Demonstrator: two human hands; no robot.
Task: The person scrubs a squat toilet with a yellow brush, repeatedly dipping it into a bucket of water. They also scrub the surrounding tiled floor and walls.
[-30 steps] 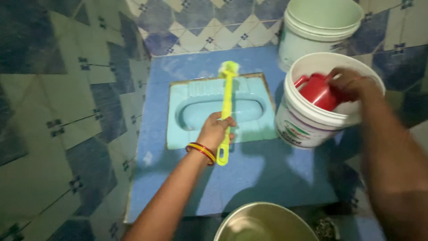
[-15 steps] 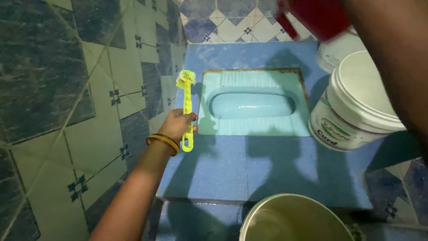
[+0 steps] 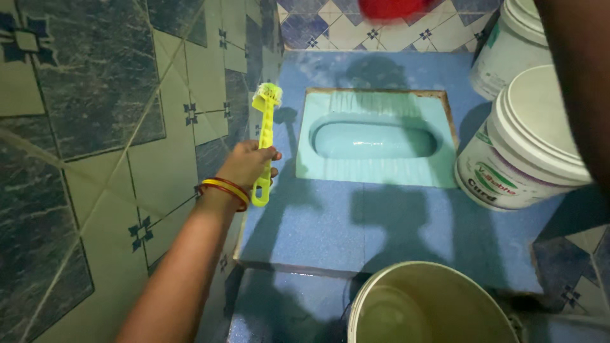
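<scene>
blue floor (image 3: 381, 222), white buckets (image 3: 527, 159), squat pan (image 3: 376, 140)

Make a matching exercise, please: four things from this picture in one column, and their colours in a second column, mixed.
Things:
1. Brush in the left hand
2. Squat toilet pan
3. Mug at the top edge
4. Bucket beside the pan

Colours:
a. red
b. white
c. yellow-green
d. light blue

Pairs: 1-c, 2-d, 3-a, 4-b
</scene>
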